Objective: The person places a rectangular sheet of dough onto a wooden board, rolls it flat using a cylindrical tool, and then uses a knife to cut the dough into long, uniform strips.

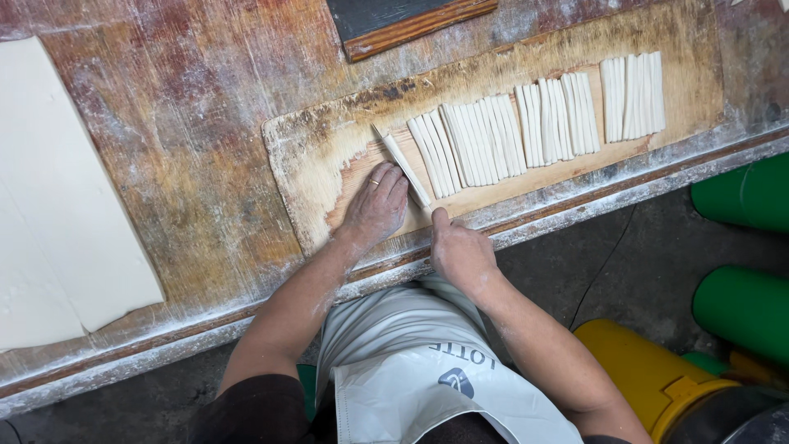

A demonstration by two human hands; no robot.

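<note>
A single strip of dough (pixel 402 165) is being rolled on a floured wooden board (pixel 312 164) near the middle of the frame. The left hand (pixel 376 205) is laid flat with fingers spread over the lower end of the strip, palm down, so nothing is clasped; the strip is only pressed and steadied against the board. The right hand (pixel 460 251) is placed just below it at the board's near edge, loosely curled, with its thumb pointed up to the strip's lower tip; it appears to touch rather than grip, though whether anything is pinched there cannot be told. The strip lies slanted, its upper end angled toward the upper left, just left of the finished dough sticks (pixel 509 131), which are set side by side in close groups running toward the upper right of the board, presumably so that they stay straight and apart from the working spot. A further group (pixel 631 97) is placed well apart at the right end. A broad sheet of dough (pixel 57 205) is spread on the worn, floured table (pixel 189 90) at the left of the frame. A dark slab with a wooden frame (pixel 407 20) is seen at the top edge. A pale apron (pixel 411 362) is worn below the hands, and green (pixel 744 193) and yellow (pixel 641 370) containers stand on the floor at the lower right.
</note>
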